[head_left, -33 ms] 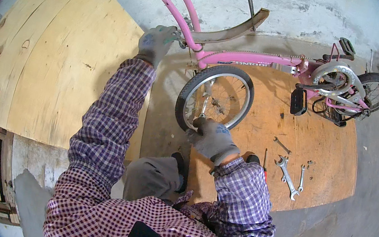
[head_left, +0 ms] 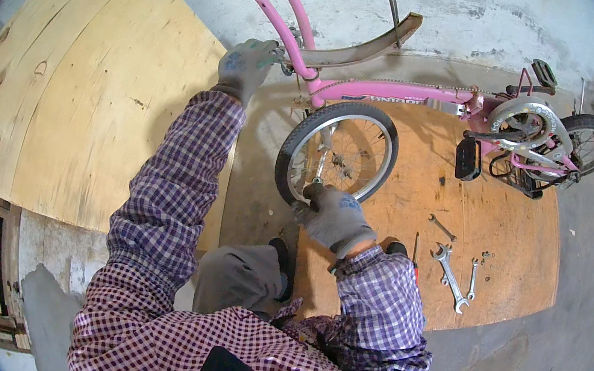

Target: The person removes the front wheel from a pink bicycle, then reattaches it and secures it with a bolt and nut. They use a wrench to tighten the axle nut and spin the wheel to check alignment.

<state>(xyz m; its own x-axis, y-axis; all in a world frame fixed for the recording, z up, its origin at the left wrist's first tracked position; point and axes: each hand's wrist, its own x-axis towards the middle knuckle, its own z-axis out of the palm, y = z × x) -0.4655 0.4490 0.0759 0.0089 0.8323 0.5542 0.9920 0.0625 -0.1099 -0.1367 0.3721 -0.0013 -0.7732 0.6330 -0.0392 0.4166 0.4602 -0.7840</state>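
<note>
On the plywood sheet [head_left: 517, 239] laid over the concrete floor, we have a small pink bicycle [head_left: 393, 93] turned upside down, its frame running across the top of our view with the chainring and a second wheel off to the right. It looks stiff and moderately heavy, a steel frame that will tip rather than flex, so we judge the tubes to be the sound places to steady it. Our left hand [head_left: 246, 64], in a grey glove, is clenched around the pink fork tube near the mudguard. Next in size, the spoked wheel [head_left: 336, 161] stands upright below the frame; its rubber tyre should give good grip under a glove, while the thin spokes would bend if squeezed, so the rim and tyre are the parts to take. Our right hand [head_left: 330, 217], also gloved, is closed over the tyre at the wheel's lower edge. Smaller still, two spanners [head_left: 451, 275] and some loose nuts [head_left: 486, 255] lie on the plywood to the right, apart from both hands.
</note>
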